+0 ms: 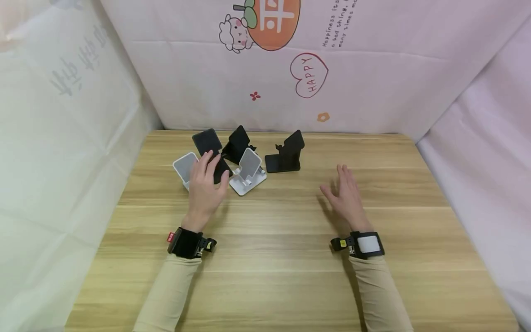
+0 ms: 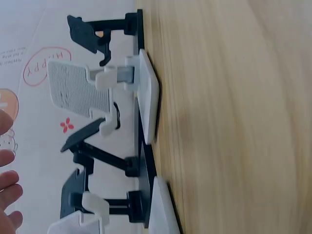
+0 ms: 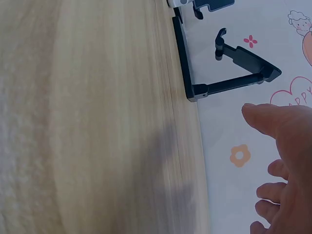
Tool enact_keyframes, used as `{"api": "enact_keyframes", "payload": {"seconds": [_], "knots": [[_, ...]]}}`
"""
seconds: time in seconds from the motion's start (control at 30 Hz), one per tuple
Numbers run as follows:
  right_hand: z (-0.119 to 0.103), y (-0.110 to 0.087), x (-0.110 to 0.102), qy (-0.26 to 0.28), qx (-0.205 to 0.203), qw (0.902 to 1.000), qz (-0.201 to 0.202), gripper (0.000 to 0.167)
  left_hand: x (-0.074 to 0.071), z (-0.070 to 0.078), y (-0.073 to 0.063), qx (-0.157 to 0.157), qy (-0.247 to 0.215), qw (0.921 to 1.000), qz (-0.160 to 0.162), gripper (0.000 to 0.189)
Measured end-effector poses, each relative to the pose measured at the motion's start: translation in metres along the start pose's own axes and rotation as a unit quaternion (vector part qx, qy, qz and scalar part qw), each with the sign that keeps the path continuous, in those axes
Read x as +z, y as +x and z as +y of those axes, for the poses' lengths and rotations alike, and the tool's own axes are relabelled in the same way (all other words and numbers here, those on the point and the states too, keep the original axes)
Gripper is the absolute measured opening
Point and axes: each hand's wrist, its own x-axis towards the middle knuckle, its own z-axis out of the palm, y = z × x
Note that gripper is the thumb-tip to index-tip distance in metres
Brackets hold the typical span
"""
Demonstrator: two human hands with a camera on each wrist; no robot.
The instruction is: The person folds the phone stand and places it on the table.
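Note:
Folding phone stands are grouped toward the back left of the table. My left hand (image 1: 206, 186) is held over them with loosely spread fingers and nothing in its grasp. It partly covers a white stand (image 1: 185, 167) and a black stand (image 1: 207, 140) in the head view. Just right of its thumb is another white stand (image 1: 250, 165) with its plate tilted up. Behind that one is a black stand (image 1: 237, 144). A further black stand (image 1: 290, 152) sits at the right end of the group. My right hand (image 1: 347, 198) is held out to the right, fingers straight, thumb apart, holding nothing.
The wooden table (image 1: 274, 258) meets a printed white cloth (image 1: 199, 87) hanging along its back edge. More pale cloth hangs at the left and right sides. Each wrist wears a strapped device, such as the left wrist band (image 1: 185, 243).

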Motion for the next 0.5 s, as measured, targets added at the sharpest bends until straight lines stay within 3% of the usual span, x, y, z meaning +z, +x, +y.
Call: {"api": "enact_keyframes", "payload": {"seconds": [0.33, 0.5], "knots": [[0.006, 0.001, 0.003, 0.011, 0.0, 0.9999, 0.008, 0.088, -0.011, -0.018, 0.005, -0.023, -0.015, 0.9973, 0.068, 0.033], [0.009, 0.003, 0.004, 0.013, -0.001, 0.9999, 0.009, 0.089, -0.018, -0.028, 0.006, -0.08, -0.021, 0.9925, 0.089, 0.038]]}}
